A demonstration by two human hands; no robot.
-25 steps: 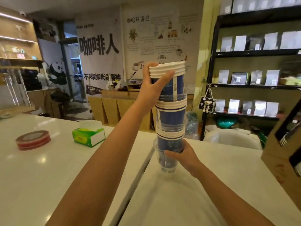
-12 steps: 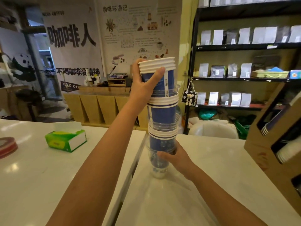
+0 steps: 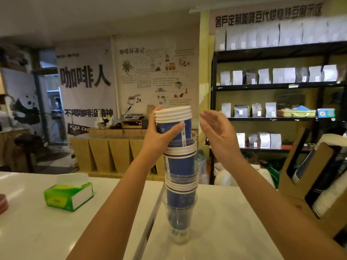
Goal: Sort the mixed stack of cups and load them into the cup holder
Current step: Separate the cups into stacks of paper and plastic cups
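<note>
A tall mixed stack of cups (image 3: 180,177) stands on the white counter (image 3: 221,222), blue paper cups with white rims nested among clear plastic ones. My left hand (image 3: 159,134) grips the topmost group of blue cups just under their rims. My right hand (image 3: 217,132) hovers to the right of the stack's top, fingers straight, palm toward the cups, touching nothing. The brown cardboard cup holder (image 3: 308,177) stands at the right edge, with blue and white cups showing in its openings.
A green tissue box (image 3: 68,194) lies on the counter at the left, and a red tape roll (image 3: 2,203) peeks in at the far left edge. A seam (image 3: 148,222) divides the two counter tops. Black shelves (image 3: 272,87) with bags stand behind.
My right hand has let go of the stack's bottom and risen beside its top. The view has tilted up and shifted right. My left hand keeps its grip.
</note>
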